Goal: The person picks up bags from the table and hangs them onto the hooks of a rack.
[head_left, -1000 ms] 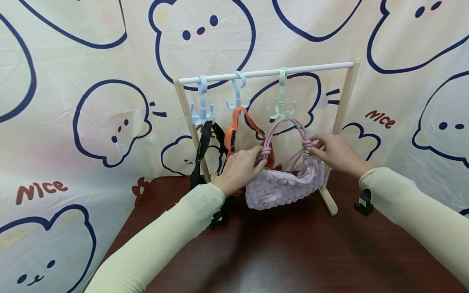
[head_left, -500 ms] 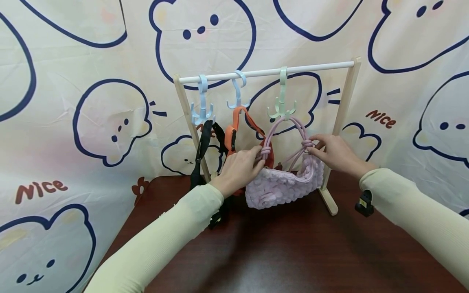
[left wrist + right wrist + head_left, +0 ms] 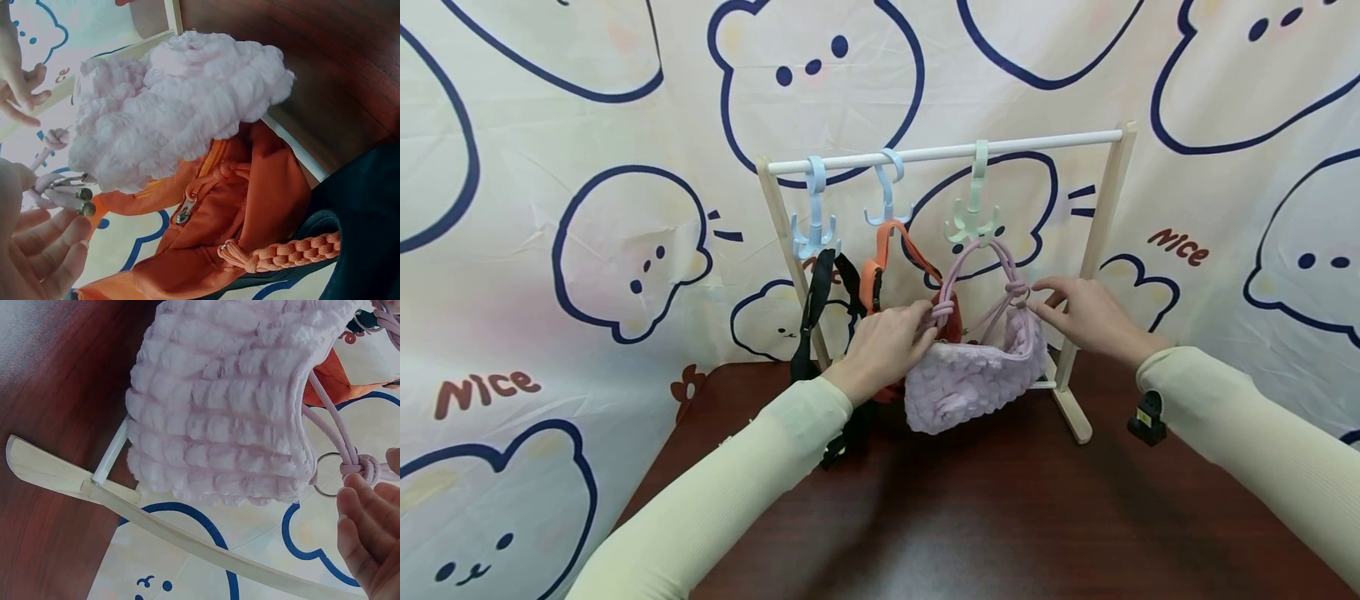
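A fluffy pale pink handbag (image 3: 973,383) hangs by its pink cord handle (image 3: 953,271) from a green multi-prong hook (image 3: 975,200). My left hand (image 3: 883,346) pinches the knot at the handle's left end; the left wrist view shows thumb and fingers around the knotted cord (image 3: 47,187). Just right of the handle's other knot (image 3: 1017,288), my right hand (image 3: 1086,312) has its fingers loosely bent and apart from the cord. In the right wrist view a metal ring (image 3: 326,475) joins that knot to the bag's edge.
A wooden rack (image 3: 1105,217) with a white rail (image 3: 1045,142) stands on the dark brown table (image 3: 970,517). Two blue hooks (image 3: 815,208) hold an orange bag (image 3: 225,206) and a black strap (image 3: 820,292). Behind hangs a bear-print cloth (image 3: 625,125).
My right fingers have let go of the right-hand knot. The handbag's right end has swung left and the green hook has turned slightly. My left hand has hardly moved.
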A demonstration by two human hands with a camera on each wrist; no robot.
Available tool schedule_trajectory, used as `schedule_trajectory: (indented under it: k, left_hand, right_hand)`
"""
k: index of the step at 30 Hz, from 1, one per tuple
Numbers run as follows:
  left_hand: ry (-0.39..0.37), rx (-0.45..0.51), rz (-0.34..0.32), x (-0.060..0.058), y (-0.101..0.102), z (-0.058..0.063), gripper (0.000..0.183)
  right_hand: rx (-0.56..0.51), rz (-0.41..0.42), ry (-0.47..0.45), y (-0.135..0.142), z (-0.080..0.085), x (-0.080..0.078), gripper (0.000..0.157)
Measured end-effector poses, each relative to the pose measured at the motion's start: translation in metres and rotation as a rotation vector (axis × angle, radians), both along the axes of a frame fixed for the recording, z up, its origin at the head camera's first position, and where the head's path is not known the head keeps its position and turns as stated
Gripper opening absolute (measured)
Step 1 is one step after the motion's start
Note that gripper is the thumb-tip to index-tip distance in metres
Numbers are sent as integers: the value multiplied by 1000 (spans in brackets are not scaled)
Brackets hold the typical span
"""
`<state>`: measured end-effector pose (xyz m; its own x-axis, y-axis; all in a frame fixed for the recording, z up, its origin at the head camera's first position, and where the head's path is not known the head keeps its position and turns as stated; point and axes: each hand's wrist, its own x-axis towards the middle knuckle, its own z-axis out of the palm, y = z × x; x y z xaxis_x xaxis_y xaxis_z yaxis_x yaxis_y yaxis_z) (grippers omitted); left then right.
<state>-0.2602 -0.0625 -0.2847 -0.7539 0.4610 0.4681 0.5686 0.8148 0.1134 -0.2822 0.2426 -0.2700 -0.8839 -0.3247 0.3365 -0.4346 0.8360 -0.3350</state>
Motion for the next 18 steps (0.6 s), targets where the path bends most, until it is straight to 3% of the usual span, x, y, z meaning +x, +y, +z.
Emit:
schedule_trajectory:
  k: [12,18]
  left_hand:
    - [36,3,4,2,-3,3,28]
    - [10,20,4,4,-5,5,19]
  right_hand:
    - [-12,21,-1,-1,1,1,36]
    - [-16,6,4,-1,-2,2,34]
